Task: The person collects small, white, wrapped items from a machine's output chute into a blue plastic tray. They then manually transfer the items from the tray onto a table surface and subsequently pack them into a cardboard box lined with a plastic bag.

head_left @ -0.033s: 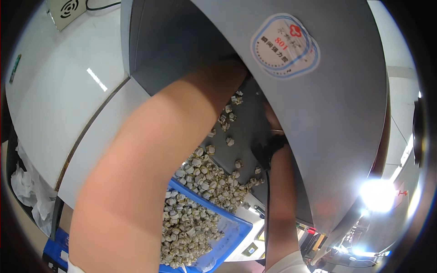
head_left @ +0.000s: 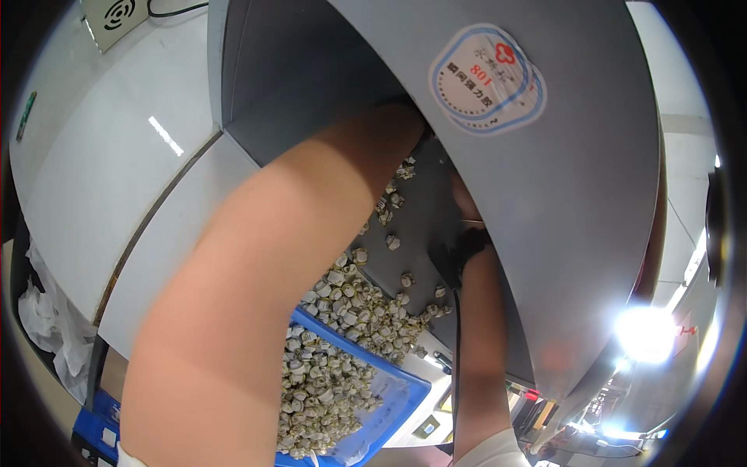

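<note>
My left forearm (head_left: pixel 257 249) reaches up and across into a grey hood (head_left: pixel 576 179). Its hand is hidden behind the hood's curved front edge. Farther right, my right hand (head_left: pixel 464 198) shows only in part under that same edge, its fingers out of sight. A black strap (head_left: pixel 469 243) with a cord circles the right wrist. Between the arms lie many small whitish, blocky pieces (head_left: pixel 373 311), heaped on a dark grey surface (head_left: pixel 416 268) and thinning out toward the left hand. What either hand holds, if anything, I cannot make out.
Close to me, a blue bin (head_left: pixel 401 381) holds many more of these pieces. A white tabletop (head_left: pixel 101 171) spreads to the left, with a pale box (head_left: pixel 113 23) at its far end. Crumpled clear plastic (head_left: pixel 54 319) hangs lower left. A bright lamp (head_left: pixel 646 335) glares at right.
My left forearm has shifted slightly to the right. The right arm, the pieces and the bin look the same.
</note>
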Demonstrator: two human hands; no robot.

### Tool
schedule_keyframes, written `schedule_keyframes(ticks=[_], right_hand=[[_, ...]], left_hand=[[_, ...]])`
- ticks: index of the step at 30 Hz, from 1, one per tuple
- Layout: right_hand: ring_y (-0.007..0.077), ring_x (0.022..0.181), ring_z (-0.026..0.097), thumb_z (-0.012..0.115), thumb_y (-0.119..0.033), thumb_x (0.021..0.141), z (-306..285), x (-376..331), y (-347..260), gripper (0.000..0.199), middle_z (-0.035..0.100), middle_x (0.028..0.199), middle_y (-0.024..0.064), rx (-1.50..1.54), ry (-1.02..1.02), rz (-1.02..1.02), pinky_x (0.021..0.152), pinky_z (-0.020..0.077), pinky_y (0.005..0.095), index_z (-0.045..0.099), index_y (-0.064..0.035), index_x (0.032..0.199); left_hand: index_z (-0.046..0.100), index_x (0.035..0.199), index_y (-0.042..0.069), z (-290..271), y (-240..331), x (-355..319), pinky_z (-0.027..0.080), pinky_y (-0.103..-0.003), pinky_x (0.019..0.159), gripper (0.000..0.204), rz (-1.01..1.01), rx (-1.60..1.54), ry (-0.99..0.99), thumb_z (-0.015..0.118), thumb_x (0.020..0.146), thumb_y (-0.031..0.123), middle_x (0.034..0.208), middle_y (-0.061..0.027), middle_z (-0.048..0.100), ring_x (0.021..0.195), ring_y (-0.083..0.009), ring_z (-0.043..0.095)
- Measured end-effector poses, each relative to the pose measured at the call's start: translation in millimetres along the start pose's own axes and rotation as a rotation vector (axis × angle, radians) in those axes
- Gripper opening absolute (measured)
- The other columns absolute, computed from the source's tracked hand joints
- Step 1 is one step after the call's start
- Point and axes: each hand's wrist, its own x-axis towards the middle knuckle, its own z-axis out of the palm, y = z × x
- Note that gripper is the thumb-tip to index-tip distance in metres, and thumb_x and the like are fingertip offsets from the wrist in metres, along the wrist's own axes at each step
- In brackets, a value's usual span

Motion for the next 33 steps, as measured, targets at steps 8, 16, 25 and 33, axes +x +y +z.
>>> schedule_keyframes(ticks=[8,16,25,33], right_hand=[[0.0133,0.073,0.056,0.059,-0.002,0.077,-28,25,-62,0.014,0.060,0.082,0.0042,0.756,-0.082,0.104,0.067,0.0457,0.0250,0.059,-0.0008,0.091],[0.0071,0.063,0.052,0.059,-0.005,0.078,-82,-94,-128,0.014,0.059,0.076,0.0013,0.603,-0.554,0.598,0.056,0.0420,0.0218,0.060,-0.0034,0.092],[0.0027,0.065,0.044,0.058,-0.008,0.081,-102,-99,-100,0.027,0.055,0.087,-0.0021,0.524,-0.259,0.726,0.055,0.0365,0.0183,0.059,-0.0076,0.107],[0.0131,0.082,0.055,0.051,-0.001,0.076,-27,-14,-78,0.038,0.052,0.108,0.0075,0.542,-0.291,0.406,0.069,0.0436,0.0233,0.055,-0.0094,0.112]], left_hand=[[0.066,0.081,0.002,-2,21,-26,0.049,-0.037,0.067,0.022,0.117,-0.010,-0.207,0.057,0.068,0.017,0.078,-0.0148,0.064,0.075,-0.0268,0.063],[0.067,0.077,0.001,-7,32,-140,0.049,-0.037,0.066,0.021,0.532,-0.088,-0.750,0.060,0.065,0.016,0.076,-0.0151,0.065,0.073,-0.0277,0.063],[0.061,0.097,0.007,-47,-6,-134,0.047,-0.036,0.077,0.031,0.428,-0.273,0.062,0.056,0.066,0.008,0.087,-0.0154,0.061,0.088,-0.0318,0.057],[0.060,0.095,0.003,-62,-16,-129,0.047,-0.035,0.076,0.025,0.307,0.253,-0.085,0.051,0.073,0.010,0.091,-0.0129,0.060,0.084,-0.0256,0.058]])
